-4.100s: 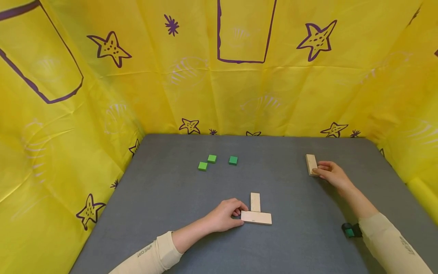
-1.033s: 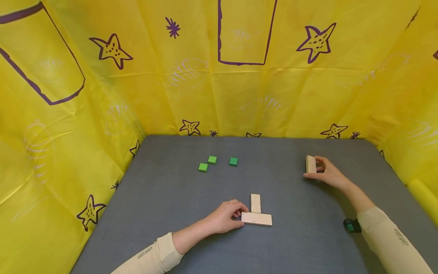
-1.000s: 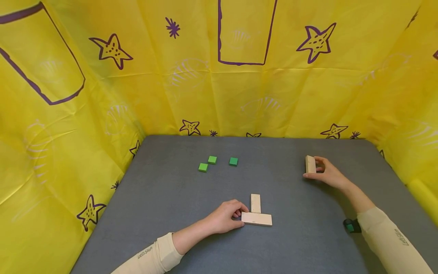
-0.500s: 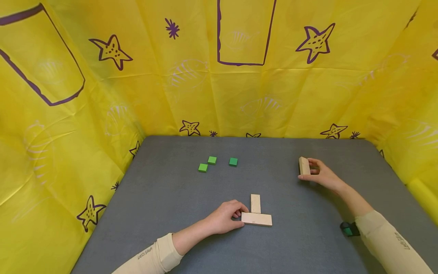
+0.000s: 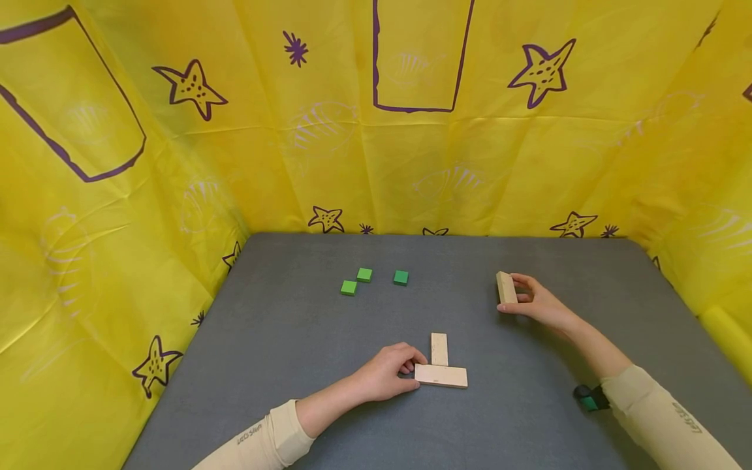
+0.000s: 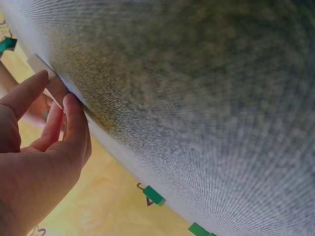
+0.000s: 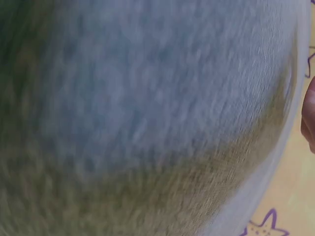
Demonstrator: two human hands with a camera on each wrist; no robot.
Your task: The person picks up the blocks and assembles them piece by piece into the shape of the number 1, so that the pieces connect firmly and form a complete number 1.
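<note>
Two pale wooden blocks lie flat in a T shape near the middle of the table in the head view. One wooden block (image 5: 443, 376) lies crosswise, and the other block (image 5: 438, 349) points away from its far long side. My left hand (image 5: 384, 373) pinches the left end of the crosswise block between thumb and fingers, also seen in the left wrist view (image 6: 44, 157). Farther back on the right, my right hand (image 5: 542, 303) grips a third wooden block (image 5: 506, 289) by thumb and fingers, tilted on its edge. The right wrist view shows only a sliver of hand (image 7: 309, 113).
Two light green square tiles (image 5: 348, 288) and one darker green tile (image 5: 401, 278) lie toward the back of the grey table (image 5: 282, 339). A yellow printed cloth (image 5: 329, 163) hangs behind and along both sides. A dark strap (image 5: 590, 398) sits at the right wrist.
My right hand has turned its grip on the third block, tipped the block up, and moved it left and slightly nearer. The left hand and the T of blocks have stayed in place.
</note>
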